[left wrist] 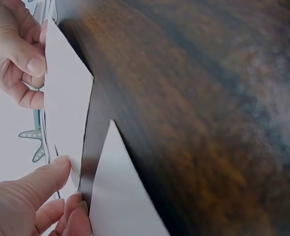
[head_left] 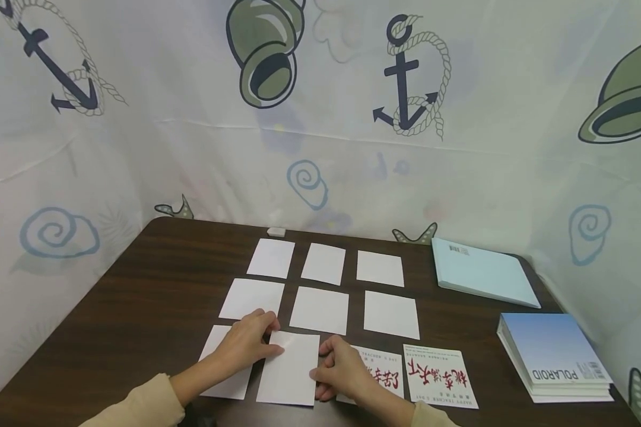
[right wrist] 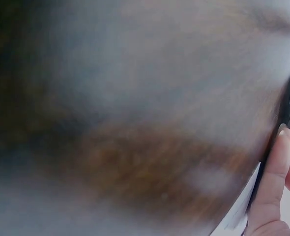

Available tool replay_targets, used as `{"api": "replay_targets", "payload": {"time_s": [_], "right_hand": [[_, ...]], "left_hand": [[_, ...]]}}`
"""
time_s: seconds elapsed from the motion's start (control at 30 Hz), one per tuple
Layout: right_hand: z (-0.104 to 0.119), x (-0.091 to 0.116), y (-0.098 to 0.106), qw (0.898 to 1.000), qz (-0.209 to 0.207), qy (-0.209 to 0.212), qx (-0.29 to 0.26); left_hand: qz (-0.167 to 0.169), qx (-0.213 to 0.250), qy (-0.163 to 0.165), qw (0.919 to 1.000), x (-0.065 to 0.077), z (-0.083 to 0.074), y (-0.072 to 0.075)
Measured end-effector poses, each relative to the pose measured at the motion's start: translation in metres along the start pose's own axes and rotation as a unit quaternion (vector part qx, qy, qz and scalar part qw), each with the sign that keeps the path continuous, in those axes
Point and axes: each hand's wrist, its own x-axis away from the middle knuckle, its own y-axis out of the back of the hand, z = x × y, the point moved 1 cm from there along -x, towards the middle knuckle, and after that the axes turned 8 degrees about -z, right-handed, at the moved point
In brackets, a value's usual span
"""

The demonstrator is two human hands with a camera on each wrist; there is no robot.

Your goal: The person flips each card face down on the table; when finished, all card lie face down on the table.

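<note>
A blank white card (head_left: 290,373) is in both hands at the front of the dark table. My left hand (head_left: 248,337) pinches its upper left corner between thumb and fingers; in the left wrist view the thumb (left wrist: 56,172) lies on the card's face. My right hand (head_left: 344,369) pinches the right edge, its fingers curled. Another blank card (head_left: 237,382) lies under my left forearm. Partly hidden behind my right hand is a card with red characters (head_left: 387,370), and a similar red-lettered card (head_left: 440,376) lies to its right. The right wrist view shows mostly blurred tabletop.
Two rows of blank white cards lie beyond my hands, including a middle card (head_left: 319,310) and a far card (head_left: 324,264). A pale blue flat box (head_left: 483,273) and a stacked POLAROID box (head_left: 558,350) stand at right. A small white block (head_left: 276,232) sits at the back edge.
</note>
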Motion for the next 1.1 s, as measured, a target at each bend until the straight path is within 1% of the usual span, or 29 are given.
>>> {"api": "replay_targets", "payload": {"time_s": [0.1,0.2,0.27,0.33,0.4,0.47,0.57,0.63,0.77,0.87,1.1], "right_hand": [[0.001,0.002,0.006,1.000,0.001,0.006,0.000],[0.004,0.002,0.017,1.000,0.002,0.027,0.001],[0.005,0.002,0.030,0.999,-0.004,0.050,0.019],[0.004,0.001,0.045,0.996,-0.023,0.074,0.053],[0.001,0.001,0.063,0.990,-0.048,0.089,0.099],[-0.003,0.003,0.081,0.983,-0.070,0.093,0.145],[-0.010,0.009,0.103,0.971,-0.084,0.093,0.203],[-0.014,0.013,0.114,0.962,-0.084,0.097,0.242],[-0.018,0.017,0.123,0.946,-0.077,0.109,0.296],[-0.020,0.018,0.125,0.940,-0.074,0.109,0.315],[-0.019,0.020,0.127,0.928,-0.085,0.112,0.346]], "left_hand": [[0.001,-0.004,0.000,1.0000,-0.001,-0.002,0.000],[0.000,-0.013,0.003,0.9999,-0.001,-0.002,0.002],[-0.001,-0.020,0.006,0.9998,-0.001,-0.001,0.005],[-0.001,-0.025,0.007,0.9997,-0.001,-0.001,0.007],[0.001,-0.030,0.006,0.9995,-0.001,-0.001,0.008],[0.004,-0.031,0.003,0.9995,-0.002,-0.002,0.009],[0.010,-0.034,0.000,0.9994,-0.004,-0.002,0.008],[0.014,-0.035,0.000,0.9993,-0.004,-0.002,0.008],[0.022,-0.037,-0.001,0.9991,-0.006,-0.003,0.006],[0.028,-0.035,-0.003,0.9990,-0.007,-0.004,0.004],[0.043,-0.034,-0.009,0.9985,-0.011,-0.007,0.003]]}}
